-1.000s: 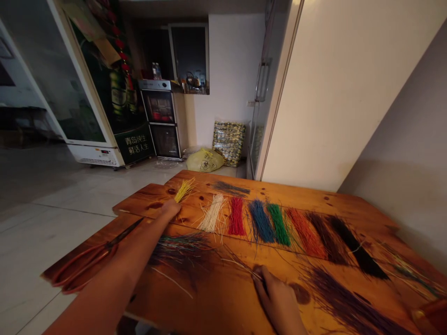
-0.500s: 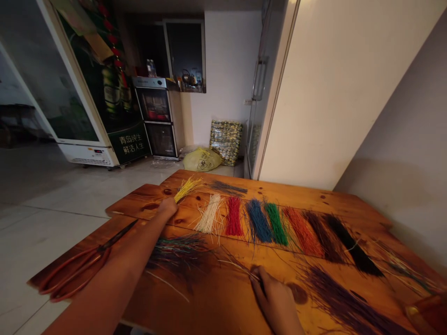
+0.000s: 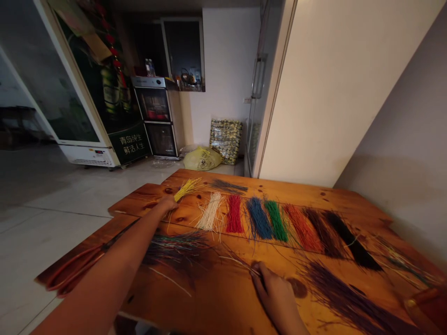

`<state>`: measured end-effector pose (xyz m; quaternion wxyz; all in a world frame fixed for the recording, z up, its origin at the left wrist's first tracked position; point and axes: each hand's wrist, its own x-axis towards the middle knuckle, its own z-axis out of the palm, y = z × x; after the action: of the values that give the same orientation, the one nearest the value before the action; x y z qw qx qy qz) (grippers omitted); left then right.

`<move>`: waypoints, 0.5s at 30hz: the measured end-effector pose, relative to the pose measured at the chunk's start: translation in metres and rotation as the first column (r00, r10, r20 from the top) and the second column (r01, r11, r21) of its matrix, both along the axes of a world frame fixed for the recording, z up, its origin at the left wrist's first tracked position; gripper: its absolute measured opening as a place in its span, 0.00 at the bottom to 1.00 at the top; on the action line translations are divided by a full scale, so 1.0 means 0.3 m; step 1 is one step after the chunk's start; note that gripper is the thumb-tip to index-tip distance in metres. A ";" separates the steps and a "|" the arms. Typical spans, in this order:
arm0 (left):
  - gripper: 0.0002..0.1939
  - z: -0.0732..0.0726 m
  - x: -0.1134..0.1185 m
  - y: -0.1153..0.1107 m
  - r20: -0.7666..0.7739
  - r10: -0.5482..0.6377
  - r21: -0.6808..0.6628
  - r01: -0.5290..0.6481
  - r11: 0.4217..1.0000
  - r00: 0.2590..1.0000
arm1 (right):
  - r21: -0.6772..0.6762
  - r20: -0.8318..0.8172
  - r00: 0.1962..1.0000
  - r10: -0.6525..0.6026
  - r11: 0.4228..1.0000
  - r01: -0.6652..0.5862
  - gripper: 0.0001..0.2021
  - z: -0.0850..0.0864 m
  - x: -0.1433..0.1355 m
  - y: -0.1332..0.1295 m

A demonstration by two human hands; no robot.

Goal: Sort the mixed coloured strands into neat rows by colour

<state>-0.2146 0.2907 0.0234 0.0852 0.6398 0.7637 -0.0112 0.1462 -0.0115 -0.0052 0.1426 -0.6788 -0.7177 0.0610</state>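
Observation:
My left hand (image 3: 168,203) is closed round the near end of a yellow bundle of thin strands (image 3: 188,188) at the table's far left. At the lower middle my right hand (image 3: 267,279) pinches a few thin pale and dark strands (image 3: 237,260) that point to the left. Between the hands lie a white bundle (image 3: 211,212) and a red bundle (image 3: 233,214). Blue (image 3: 259,218), green (image 3: 276,221), orange (image 3: 303,228), brown (image 3: 324,232) and black bundles (image 3: 354,242) continue the row. A mixed dark pile (image 3: 174,249) is beside my left forearm.
Red-handled scissors (image 3: 75,270) lie at the left, partly behind my left forearm. A purple bundle (image 3: 349,298) spreads at the lower right. A grey bundle (image 3: 228,187) lies near the wooden table's (image 3: 335,197) far edge. Loose strands (image 3: 401,265) are at the right.
My left hand and forearm have shifted slightly left, and the forearm covers more of the scissors. My right hand has moved very little and still pinches the strands.

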 end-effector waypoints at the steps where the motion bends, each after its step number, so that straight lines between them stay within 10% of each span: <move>1: 0.13 0.001 -0.003 0.002 -0.006 0.006 -0.019 -0.006 1.000 1.000 | 0.001 0.001 1.000 -0.001 1.000 0.001 0.11 0.000 0.000 0.000; 15: 0.18 0.021 -0.035 -0.052 0.190 -0.012 0.092 -0.005 0.996 0.982 | 0.009 -0.040 0.999 0.002 1.000 -0.002 0.12 0.008 0.001 -0.001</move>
<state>-0.2250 0.2751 0.0298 0.1281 0.6426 0.7506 0.0849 0.1466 -0.0119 -0.0029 0.1602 -0.6762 -0.7156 0.0716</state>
